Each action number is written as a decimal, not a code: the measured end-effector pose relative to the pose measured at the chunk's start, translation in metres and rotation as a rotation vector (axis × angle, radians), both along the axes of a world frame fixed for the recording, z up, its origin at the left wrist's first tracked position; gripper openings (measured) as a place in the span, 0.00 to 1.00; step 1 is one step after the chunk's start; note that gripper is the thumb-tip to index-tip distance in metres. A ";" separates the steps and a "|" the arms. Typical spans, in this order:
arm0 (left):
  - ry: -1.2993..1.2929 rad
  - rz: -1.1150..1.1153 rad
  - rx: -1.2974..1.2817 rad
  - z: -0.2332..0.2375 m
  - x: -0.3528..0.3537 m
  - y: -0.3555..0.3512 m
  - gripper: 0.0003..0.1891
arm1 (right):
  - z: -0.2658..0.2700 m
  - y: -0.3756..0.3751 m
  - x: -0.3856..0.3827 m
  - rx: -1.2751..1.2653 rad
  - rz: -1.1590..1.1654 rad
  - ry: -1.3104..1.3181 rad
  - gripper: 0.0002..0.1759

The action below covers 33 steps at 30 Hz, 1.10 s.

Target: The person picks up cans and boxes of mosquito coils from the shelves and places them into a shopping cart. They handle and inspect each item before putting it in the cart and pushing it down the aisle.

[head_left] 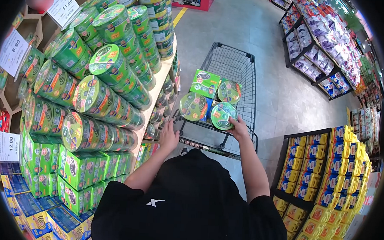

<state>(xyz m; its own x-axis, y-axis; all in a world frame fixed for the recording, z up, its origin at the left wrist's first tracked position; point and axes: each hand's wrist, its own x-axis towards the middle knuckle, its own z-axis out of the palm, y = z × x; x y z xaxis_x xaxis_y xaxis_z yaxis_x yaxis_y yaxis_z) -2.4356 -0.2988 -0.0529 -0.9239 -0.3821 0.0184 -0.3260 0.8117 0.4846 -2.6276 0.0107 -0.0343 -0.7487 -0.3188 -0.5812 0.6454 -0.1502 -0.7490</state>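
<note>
My right hand (239, 128) is closed on the rim of a round green mosquito coil tin (222, 115) at the near end of the shopping cart's (251, 86) seat area. Close beside that tin are a green mosquito coil box (205, 83) and two more round packs, one at the left (193, 106) and one at the back right (229, 92). Something blue shows between them. My left hand (170, 135) holds nothing, its fingers stretched out beside the display shelf's edge, left of the cart handle (208, 149).
Stacked green tins (105, 94) fill the shelf on my left, with green boxes (76, 168) and blue-yellow boxes (63, 221) below. Price cards (13, 52) stand above. Yellow bottles (340, 165) crowd a rack at right. Grey floor (269, 106) lies around the cart.
</note>
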 end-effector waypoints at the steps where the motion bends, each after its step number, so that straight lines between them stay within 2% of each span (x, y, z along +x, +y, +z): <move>1: 0.015 -0.003 -0.001 0.000 0.001 0.000 0.37 | -0.003 0.000 0.001 0.002 -0.003 0.019 0.25; 10: 0.007 0.012 0.002 0.008 0.000 0.002 0.36 | -0.004 -0.008 0.005 0.120 -0.127 0.013 0.25; 17: -0.007 0.011 0.036 0.007 -0.001 0.001 0.36 | -0.012 -0.016 0.007 0.095 -0.151 0.061 0.35; 20: -0.002 0.007 0.024 0.003 -0.001 0.002 0.36 | -0.002 -0.013 0.010 0.113 -0.106 0.060 0.35; 25: 0.013 0.003 0.030 0.000 -0.001 0.000 0.36 | -0.015 0.010 0.013 0.405 -0.011 0.126 0.41; 26: -0.008 0.030 0.111 0.002 -0.002 -0.002 0.36 | -0.020 0.017 0.017 0.461 0.011 0.156 0.42; 29: -0.068 0.118 0.326 0.012 -0.004 -0.009 0.36 | -0.007 0.038 0.057 0.888 0.143 0.561 0.38; 33: -0.104 0.197 0.463 -0.015 -0.002 -0.025 0.33 | -0.006 0.066 0.121 1.326 0.203 0.872 0.33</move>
<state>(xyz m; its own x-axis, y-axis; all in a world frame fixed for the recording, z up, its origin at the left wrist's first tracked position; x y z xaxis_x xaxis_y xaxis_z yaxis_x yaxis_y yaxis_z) -2.4372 -0.3239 -0.0676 -0.8217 -0.4950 -0.2826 -0.5168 0.4379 0.7356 -2.5070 0.0767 -0.0401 -0.9947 -0.0910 0.0472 -0.1023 0.9074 -0.4075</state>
